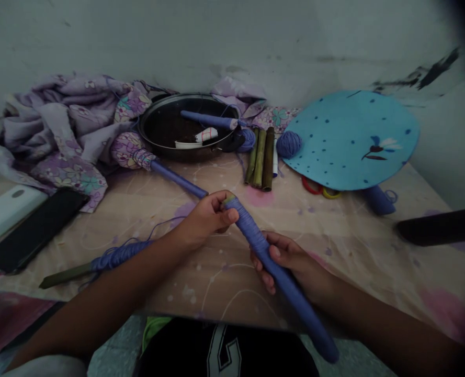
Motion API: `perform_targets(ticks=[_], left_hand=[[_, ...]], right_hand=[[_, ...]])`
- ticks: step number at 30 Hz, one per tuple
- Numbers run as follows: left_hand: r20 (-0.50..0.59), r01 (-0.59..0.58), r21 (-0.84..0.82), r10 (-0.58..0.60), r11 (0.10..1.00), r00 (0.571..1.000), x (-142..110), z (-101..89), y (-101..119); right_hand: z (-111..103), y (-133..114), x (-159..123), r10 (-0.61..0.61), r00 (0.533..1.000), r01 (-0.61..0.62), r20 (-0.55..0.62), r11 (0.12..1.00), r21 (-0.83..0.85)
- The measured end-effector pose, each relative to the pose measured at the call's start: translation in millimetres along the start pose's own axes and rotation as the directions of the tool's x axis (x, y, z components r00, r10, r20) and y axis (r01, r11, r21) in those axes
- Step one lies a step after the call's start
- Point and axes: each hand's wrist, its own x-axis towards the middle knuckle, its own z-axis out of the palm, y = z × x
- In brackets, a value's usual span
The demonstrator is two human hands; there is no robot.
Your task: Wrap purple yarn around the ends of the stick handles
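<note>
A long stick wrapped in blue-purple yarn (291,283) slants across the front of the table, its lower end past the table edge. My right hand (281,256) is closed around its middle. At the upper end, where a bit of bare greenish stick shows, my left hand (212,212) pinches the tip between thumb and fingers. Left of my forearm lies another stick with loose yarn wound on it (118,255); a strand runs from it towards my left hand. Beyond that hand rests a yarn-wrapped handle (179,179) with a floral cloth head (132,152).
At the back stands a dark pan (154,146) holding a wrapped stick. Beside it are green-brown stick pieces (259,157), a yarn ball (289,144) and a blue oval board (346,141). Bunched floral cloth (71,120) and a black phone (36,230) occupy the left.
</note>
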Motion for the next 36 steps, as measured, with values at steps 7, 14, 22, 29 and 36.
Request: perform_targets(ticks=[7, 14, 22, 29, 36], left_hand=[[0.069, 0.050, -0.054, -0.046, 0.997, 0.997, -4, 3.1, 10], [0.157, 0.078, -0.123, -0.059, 0.989, 0.986, -4, 1.0, 10], [-0.112, 0.079, 0.041, -0.074, 0.996, 0.991, -4, 4.6, 12], [-0.233, -0.030, 0.315, 0.109, 0.948, 0.966, -11, 13.6, 12], [-0.173, -0.064, 0.360, 0.135, 0.931, 0.976, -17, 16.9, 16]], right_hand=[[-3, 1, 1, 0.073, 0.996, -0.080, 0.054, 0.986, 0.143], [-7, 7, 2, 0.083, 0.990, -0.107, 0.116, 0.968, 0.225], [-2, 3, 3, -0.012, 0.995, 0.017, -0.096, 0.999, 0.049], [9, 1, 1, -0.105, 0.979, 0.106, -0.173, 0.994, 0.002], [13, 1, -3, -0.075, 0.976, 0.077, -0.206, 0.997, 0.000]])
